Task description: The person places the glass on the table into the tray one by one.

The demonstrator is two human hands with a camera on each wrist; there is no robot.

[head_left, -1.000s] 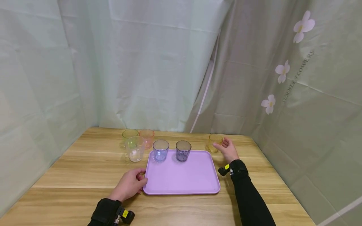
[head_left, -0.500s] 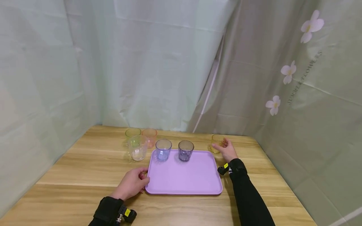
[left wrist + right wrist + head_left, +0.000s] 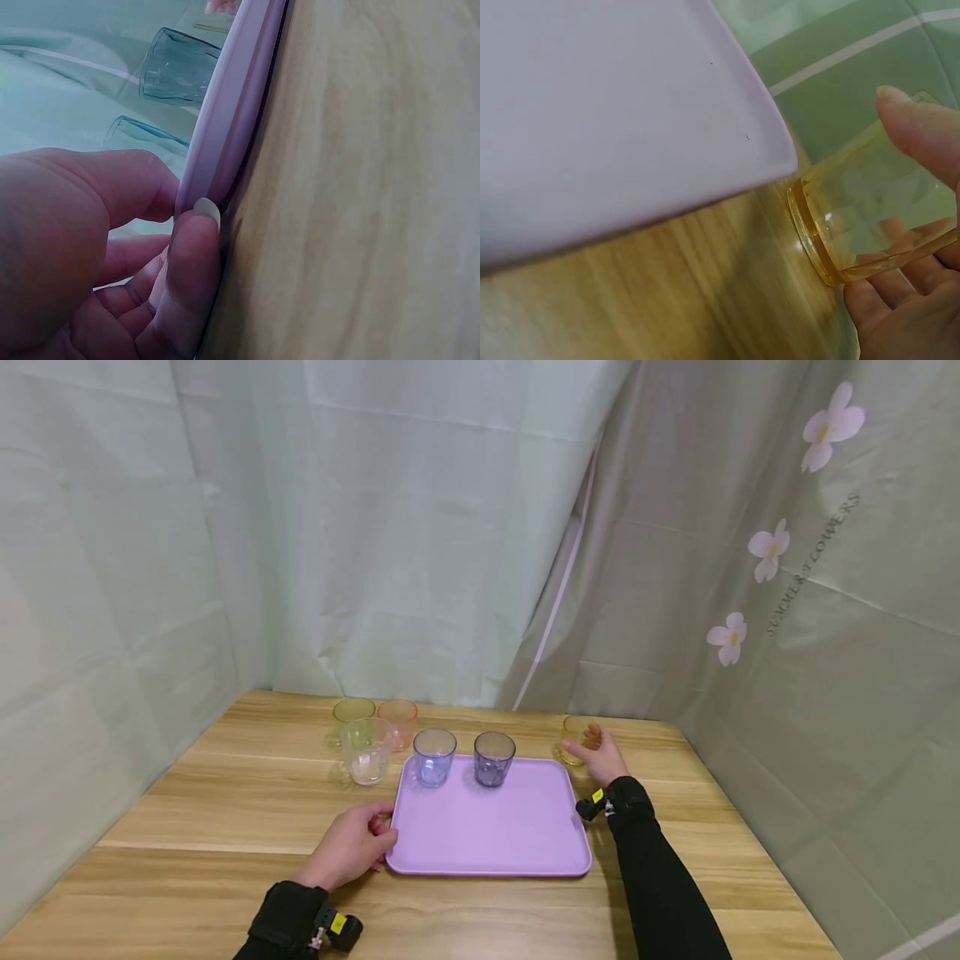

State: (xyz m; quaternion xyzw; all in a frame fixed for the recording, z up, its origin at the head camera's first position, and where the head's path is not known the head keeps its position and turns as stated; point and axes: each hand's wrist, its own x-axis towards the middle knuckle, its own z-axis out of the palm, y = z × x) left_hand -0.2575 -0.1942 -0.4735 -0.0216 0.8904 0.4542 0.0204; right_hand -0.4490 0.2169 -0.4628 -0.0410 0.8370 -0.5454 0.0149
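Note:
My left hand (image 3: 348, 847) pinches the left rim of a lilac tray (image 3: 491, 839); the left wrist view shows a thumb and fingertips at the tray's edge (image 3: 229, 97). Off the tray's back right corner, my right hand (image 3: 603, 762) holds an upright yellow glass (image 3: 573, 733). In the right wrist view, thumb and fingers lie on opposite sides of this yellow glass (image 3: 817, 232), whose base is at the wood beside the tray's corner. A blue glass (image 3: 433, 762) and a dark grey-purple glass (image 3: 493, 763) stand along the back of the tray.
Left of the tray's back corner, a clear glass (image 3: 366, 756) stands in front of a green glass (image 3: 352, 708) and a pink glass (image 3: 399, 722). Pale curtains (image 3: 420, 543) hang behind the wooden table (image 3: 247, 793) and along its sides.
The head view has shifted slightly, moving the scene a little to the right. My right fingers now reach further round the yellow glass. My left hand stays at the tray's rim.

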